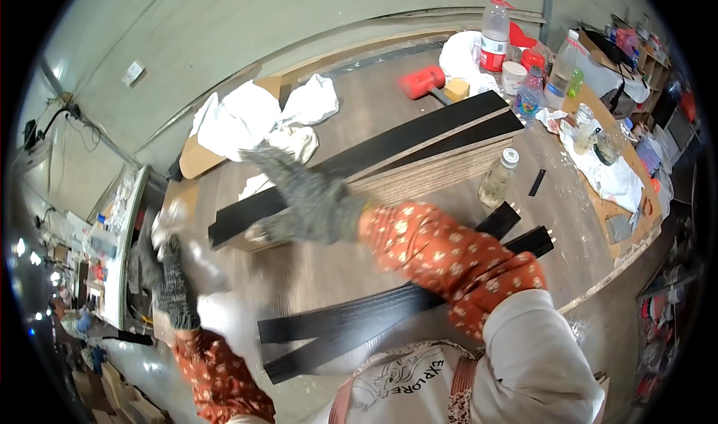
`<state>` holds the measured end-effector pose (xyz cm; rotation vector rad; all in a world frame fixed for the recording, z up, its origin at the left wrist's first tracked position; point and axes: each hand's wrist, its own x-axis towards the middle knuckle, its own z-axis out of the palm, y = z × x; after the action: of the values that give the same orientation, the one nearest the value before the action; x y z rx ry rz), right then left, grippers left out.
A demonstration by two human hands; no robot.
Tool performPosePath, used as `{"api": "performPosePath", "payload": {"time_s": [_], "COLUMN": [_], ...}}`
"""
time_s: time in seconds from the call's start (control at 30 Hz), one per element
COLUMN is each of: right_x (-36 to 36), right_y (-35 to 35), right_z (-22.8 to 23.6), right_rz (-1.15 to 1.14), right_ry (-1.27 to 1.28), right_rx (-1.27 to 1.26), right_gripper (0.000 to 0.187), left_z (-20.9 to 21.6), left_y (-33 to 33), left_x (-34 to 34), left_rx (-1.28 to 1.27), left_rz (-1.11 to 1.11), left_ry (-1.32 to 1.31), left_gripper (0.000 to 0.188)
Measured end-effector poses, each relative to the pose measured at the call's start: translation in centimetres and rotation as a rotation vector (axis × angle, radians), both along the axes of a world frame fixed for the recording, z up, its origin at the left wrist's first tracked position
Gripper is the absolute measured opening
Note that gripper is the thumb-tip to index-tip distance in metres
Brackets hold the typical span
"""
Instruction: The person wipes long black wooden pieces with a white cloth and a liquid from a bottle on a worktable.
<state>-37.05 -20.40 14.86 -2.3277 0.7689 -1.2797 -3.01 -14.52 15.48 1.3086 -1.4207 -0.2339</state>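
My left hand (173, 286), in a dark grey knit glove, is at the table's left edge. Its fingers are closed round a bunched white cloth (170, 223), blurred by motion. Over the left part of a stack of boards, my right hand (310, 200) wears the same kind of glove, fingers spread and thumb apart. It looks to be touching or just above the long black board (419, 134) on top; I cannot tell which. Bare brown edges of the stacked boards (441, 173) show beneath. Nearer me, long black strips (336, 315) lie crossed on the table.
White rags (243, 114) lie at the back left. A red mallet (422, 82), a yellow block (456, 89) and several plastic bottles (494, 35) stand at the back right. A glass jar (498, 179) stands beside the stack. Jars rest on a white cloth (606, 173) at the right.
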Motion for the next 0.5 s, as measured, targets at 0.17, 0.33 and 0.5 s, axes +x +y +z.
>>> {"api": "performPosePath", "payload": {"time_s": [0.17, 0.33, 0.5], "right_x": [4.9, -4.8, -11.0], "right_y": [-0.2, -4.5, -6.9], "right_z": [0.9, 2.0, -1.6], "right_rz": [-0.035, -0.344, -0.415], "right_ry": [-0.470, -0.170, 0.535], "right_rx": [-0.030, -0.249, -0.228], "right_gripper": [0.071, 0.049, 0.040], "left_z": [0.5, 2.4, -2.7], "left_y": [-2.0, -3.8, -10.0], "left_x": [-11.5, -14.5, -16.7], "left_rx": [-0.229, 0.025, 0.229], "left_rz": [-0.161, -0.455, -0.334], "left_ry": [-0.603, -0.345, -1.004], "left_gripper": [0.051, 0.074, 0.090]}}
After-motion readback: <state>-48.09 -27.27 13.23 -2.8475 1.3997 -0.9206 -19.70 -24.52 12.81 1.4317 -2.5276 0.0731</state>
